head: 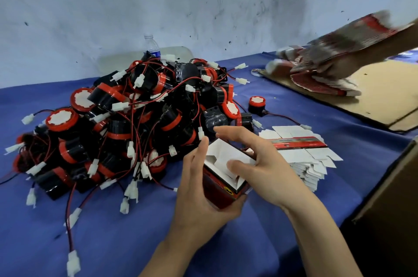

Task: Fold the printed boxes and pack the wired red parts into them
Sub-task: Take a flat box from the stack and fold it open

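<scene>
The bench (67,231) has a blue cloth on it, soft & a bit wrinkly. The pile of red parts (126,122) sits in the middle. They are round black tubs w/ red rims & white caps, thin red & black wires and white plastic plugs, all tangled.

Right of the pile & further back lies a flat brown cardboard sheet (380,100). There another person's hand (334,70) grabs a blurry bunch of flat boxes. Right of the pile, nearer the front, is a stack of flat boxes (300,154), white inside w/ a red printed band.

Just in front of the pile's right side is the box (222,190). It is red outside & white inside, w/ the top open.
- **L hand** (199,206) grips it from under, fingers curled round the bottom.
- **R hand** (257,163) is spread over the open top, thumb pressing a white flap, other fingers loose.

The box looks light & thin, prob. easy to squash, so hold it at the corners, not the walls. A part looks hard & a bit heavy. Prob. best to grab the round body, not the wire, since wires snag in the pile.
</scene>
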`<act>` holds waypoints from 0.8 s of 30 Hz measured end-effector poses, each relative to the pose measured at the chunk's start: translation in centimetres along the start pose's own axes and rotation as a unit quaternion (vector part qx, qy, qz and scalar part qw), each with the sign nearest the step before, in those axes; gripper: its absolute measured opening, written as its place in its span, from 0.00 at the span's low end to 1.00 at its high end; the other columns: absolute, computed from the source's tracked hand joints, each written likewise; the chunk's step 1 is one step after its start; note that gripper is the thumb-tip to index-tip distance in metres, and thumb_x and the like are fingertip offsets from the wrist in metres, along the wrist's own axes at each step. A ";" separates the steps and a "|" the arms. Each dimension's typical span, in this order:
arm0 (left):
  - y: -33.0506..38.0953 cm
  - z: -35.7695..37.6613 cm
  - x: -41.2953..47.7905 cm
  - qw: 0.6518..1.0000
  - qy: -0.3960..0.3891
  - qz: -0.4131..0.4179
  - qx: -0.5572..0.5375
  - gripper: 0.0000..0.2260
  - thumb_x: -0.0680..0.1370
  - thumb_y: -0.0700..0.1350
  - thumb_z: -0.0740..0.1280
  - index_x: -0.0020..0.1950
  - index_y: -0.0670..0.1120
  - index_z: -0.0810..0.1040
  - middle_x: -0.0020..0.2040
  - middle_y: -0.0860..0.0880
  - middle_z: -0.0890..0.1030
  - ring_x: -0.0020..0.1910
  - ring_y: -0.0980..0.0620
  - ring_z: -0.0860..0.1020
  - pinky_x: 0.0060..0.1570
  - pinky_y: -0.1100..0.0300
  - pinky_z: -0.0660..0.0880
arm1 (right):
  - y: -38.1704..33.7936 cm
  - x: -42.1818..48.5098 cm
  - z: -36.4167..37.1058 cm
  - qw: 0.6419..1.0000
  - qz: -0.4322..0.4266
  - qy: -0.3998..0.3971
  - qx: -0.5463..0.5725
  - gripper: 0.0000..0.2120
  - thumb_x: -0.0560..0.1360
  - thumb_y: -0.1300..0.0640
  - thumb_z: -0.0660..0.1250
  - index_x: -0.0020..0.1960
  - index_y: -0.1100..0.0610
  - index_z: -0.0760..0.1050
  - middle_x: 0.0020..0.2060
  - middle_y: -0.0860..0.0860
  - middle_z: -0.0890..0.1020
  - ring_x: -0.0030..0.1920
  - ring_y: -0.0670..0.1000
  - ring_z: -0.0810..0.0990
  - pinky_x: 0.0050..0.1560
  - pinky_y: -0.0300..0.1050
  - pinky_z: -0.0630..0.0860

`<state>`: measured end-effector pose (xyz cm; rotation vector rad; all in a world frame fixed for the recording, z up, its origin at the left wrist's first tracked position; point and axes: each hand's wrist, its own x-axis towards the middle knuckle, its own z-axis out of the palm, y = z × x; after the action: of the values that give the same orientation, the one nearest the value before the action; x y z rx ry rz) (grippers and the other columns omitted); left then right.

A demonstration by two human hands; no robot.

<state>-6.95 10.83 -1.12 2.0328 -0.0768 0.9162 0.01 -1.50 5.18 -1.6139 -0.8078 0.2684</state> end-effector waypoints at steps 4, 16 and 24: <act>0.1 -0.2 0.3 0.998 -0.005 0.050 0.036 0.43 0.65 0.53 0.73 0.75 0.53 0.55 0.68 0.48 0.66 0.67 0.69 0.64 0.58 0.78 0.64 | -0.1 0.1 -0.1 1.000 -0.002 -0.015 0.002 0.27 0.71 0.72 0.60 0.59 0.46 0.77 0.46 0.42 0.83 0.42 0.41 0.80 0.39 0.33 0.74; -1.4 -0.4 0.5 0.985 0.026 0.099 0.141 0.40 0.65 0.51 0.78 0.70 0.61 0.61 0.73 0.54 0.60 0.72 0.49 0.63 0.61 0.39 0.70 | 0.8 0.0 -1.6 0.993 0.033 0.001 0.109 0.09 0.70 0.56 0.73 0.49 0.48 0.82 0.42 0.48 0.85 0.42 0.41 0.81 0.38 0.28 0.72; -1.2 -0.3 0.6 0.953 -0.010 -0.116 -0.280 0.45 0.65 0.63 0.76 0.74 0.67 0.52 0.66 0.57 0.76 0.64 0.51 0.76 0.60 0.58 0.75 | 0.5 -0.2 -1.4 0.988 -0.056 -0.012 -0.146 0.35 0.67 0.68 0.74 0.66 0.41 0.68 0.50 0.39 0.76 0.54 0.42 0.76 0.53 0.34 0.73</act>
<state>-6.28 11.94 -1.50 1.4836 -0.0942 0.6340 0.90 -2.72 5.03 -1.8330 -0.9880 0.0906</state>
